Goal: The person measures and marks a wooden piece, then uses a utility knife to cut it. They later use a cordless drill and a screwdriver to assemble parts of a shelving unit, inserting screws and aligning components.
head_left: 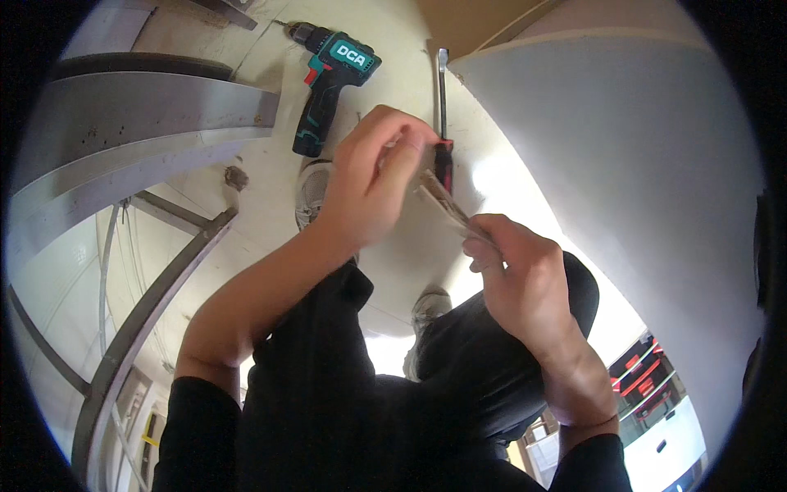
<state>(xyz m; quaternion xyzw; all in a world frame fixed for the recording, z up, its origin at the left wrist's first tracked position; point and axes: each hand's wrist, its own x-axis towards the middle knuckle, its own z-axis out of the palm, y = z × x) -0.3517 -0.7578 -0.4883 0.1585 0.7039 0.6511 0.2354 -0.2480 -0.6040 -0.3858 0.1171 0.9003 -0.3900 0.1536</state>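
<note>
In my right hand (525, 275) is a thin, flat, light-coloured strip (447, 203) with a brownish edge. Thumb and fingers are closed on its near end, and its far end points up and left. My left hand (370, 174) hovers just left of that far end, its thumb and fingertips pinched together; whatever is between them is hidden or too small to make out. Beyond the hands, a screwdriver (443, 90) with a red and black handle lies on the floor. A teal and black cordless drill (332, 82) rests on its side farther left, its bit pointing left.
A large smooth grey panel (631, 156) curves along the right. On the left are a metal beam (147, 111) and a metal frame (156, 328). My shoes (428, 316) stand on the pale floor (270, 189). Red and black items (643, 373) sit at the lower right.
</note>
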